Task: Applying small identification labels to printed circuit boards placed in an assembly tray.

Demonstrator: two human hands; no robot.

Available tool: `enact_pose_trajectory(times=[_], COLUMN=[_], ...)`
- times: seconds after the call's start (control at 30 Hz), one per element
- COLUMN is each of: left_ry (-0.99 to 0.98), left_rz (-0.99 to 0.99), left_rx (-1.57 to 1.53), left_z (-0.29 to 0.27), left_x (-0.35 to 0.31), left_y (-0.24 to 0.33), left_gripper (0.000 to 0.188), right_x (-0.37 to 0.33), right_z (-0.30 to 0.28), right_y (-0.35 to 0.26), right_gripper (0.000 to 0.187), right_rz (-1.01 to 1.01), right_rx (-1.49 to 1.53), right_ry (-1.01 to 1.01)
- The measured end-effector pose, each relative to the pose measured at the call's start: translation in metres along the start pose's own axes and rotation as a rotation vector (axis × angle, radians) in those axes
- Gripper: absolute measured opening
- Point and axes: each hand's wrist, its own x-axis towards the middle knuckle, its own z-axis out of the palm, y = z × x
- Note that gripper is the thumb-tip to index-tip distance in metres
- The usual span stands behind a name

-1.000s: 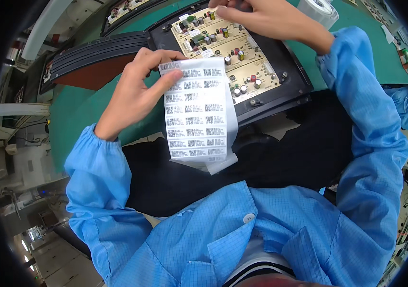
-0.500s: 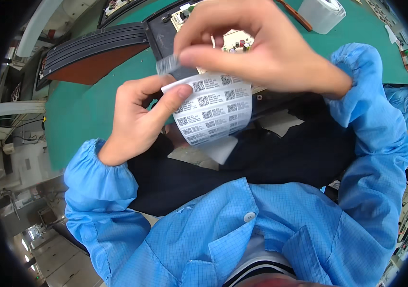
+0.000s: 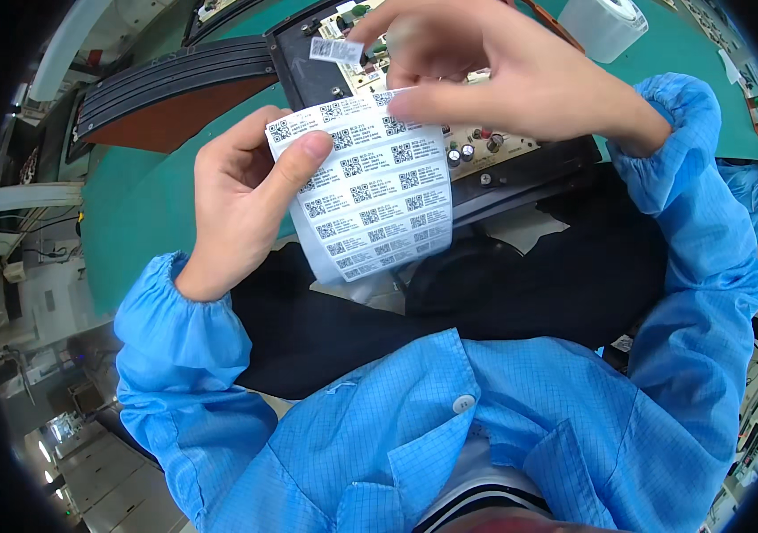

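Observation:
My left hand (image 3: 238, 197) pinches the left edge of a curled white strip of printed labels (image 3: 368, 191), thumb on its face and fingers behind. The strip hangs down over my lap, its rows covered with small square codes and print. My right hand (image 3: 521, 84) is above and to the right. A single small label (image 3: 336, 51) clings to its index fingertip, apart from the strip. The right thumb tip lies at the strip's upper right corner; whether it presses on it I cannot tell. Behind the hands a circuit board (image 3: 485, 147) sits in a black frame (image 3: 530, 178), partly hidden.
A green mat (image 3: 139, 213) covers the bench. On it stand a curved black rack (image 3: 183, 84) at left and a translucent white container (image 3: 605, 27) at the far right. Next to the container lies a brown-handled tool (image 3: 549, 19). Blue cloth (image 3: 756, 195) hangs at the right edge.
The small label has moved up and away from the strip on my right index finger. The strip has tilted to face upward more, and my left hand has shifted slightly left.

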Motion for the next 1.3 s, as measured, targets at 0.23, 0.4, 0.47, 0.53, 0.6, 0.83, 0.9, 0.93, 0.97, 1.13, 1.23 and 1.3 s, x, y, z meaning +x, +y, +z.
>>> enact_pose_trajectory(times=[0.23,0.4,0.47,0.53,0.6,0.83,0.9,0.93,0.97,1.13,1.23,1.3], left_ry=[-0.035,-0.069,-0.085,-0.086,-0.097,-0.184,-0.235,-0.284,-0.274,-0.335,-0.348,-0.374], left_rz=[-0.031,-0.050,-0.061,-0.028,-0.019,0.111,0.146,0.187,0.219,0.217,0.250,0.261], left_rx=[0.013,0.063,0.052,0.109,0.161,0.261,0.275,0.293,0.241,0.247,0.199,0.192], left_z=[0.003,0.008,0.010,0.008,0.006,0.010,0.012,0.013,0.015,0.014,0.012,0.012], left_x=[-0.002,-0.007,-0.008,-0.007,-0.006,-0.011,-0.013,-0.013,-0.014,-0.013,-0.012,-0.012], left_y=[0.001,0.001,0.001,-0.005,-0.009,-0.016,-0.011,-0.010,-0.014,-0.010,-0.014,-0.014], left_gripper=[0.025,0.026,0.024,0.023,0.021,0.023,0.022,0.021,0.018,0.014,0.014,0.015], right_x=[0.007,0.007,0.013,0.011,0.022,0.025,0.015,0.012,0.011,0.014,0.015,0.017], right_z=[-0.014,0.016,0.004,0.012,0.016,0.012,-0.007,-0.014,-0.016,-0.013,-0.013,-0.013], right_y=[0.020,0.015,0.018,0.028,0.025,0.006,0.017,0.017,0.018,0.004,0.005,0.000], right_gripper=[0.057,0.061,0.063,0.064,0.067,0.059,0.058,0.058,0.058,0.059,0.059,0.061], right_rz=[-0.068,-0.053,-0.130,-0.308,-0.089,-0.076,-0.046,0.004,0.005,0.238,0.208,0.245], right_rx=[-0.018,0.266,0.062,-0.151,0.153,0.060,-0.253,-0.421,-0.419,-0.520,-0.591,-0.632], right_ry=[0.135,0.100,0.041,0.153,0.152,0.108,0.132,0.099,0.096,0.023,-0.023,-0.045])
